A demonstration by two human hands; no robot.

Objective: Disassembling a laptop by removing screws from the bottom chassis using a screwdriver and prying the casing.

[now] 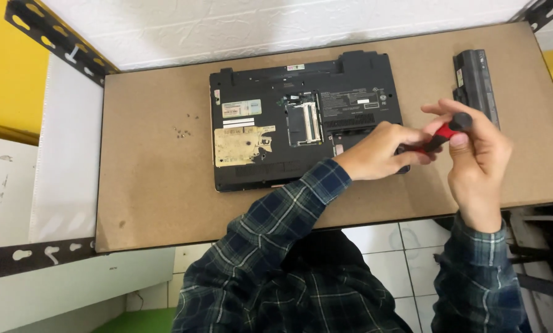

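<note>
A black laptop (276,129) lies upside down on a brown board table (153,185), its memory bay open in the middle. My right hand (477,154) grips the black top of a red and black screwdriver (444,134). My left hand (381,151) pinches the screwdriver lower down, over the laptop's right front corner. The tip is hidden under my left hand. Both arms wear a dark plaid shirt.
A black laptop battery (474,83) lies at the table's back right. Several small screws (183,131) sit left of the laptop. A white wall runs behind, and black slotted metal rails (54,43) frame the left side. White floor tiles show below the table's front edge.
</note>
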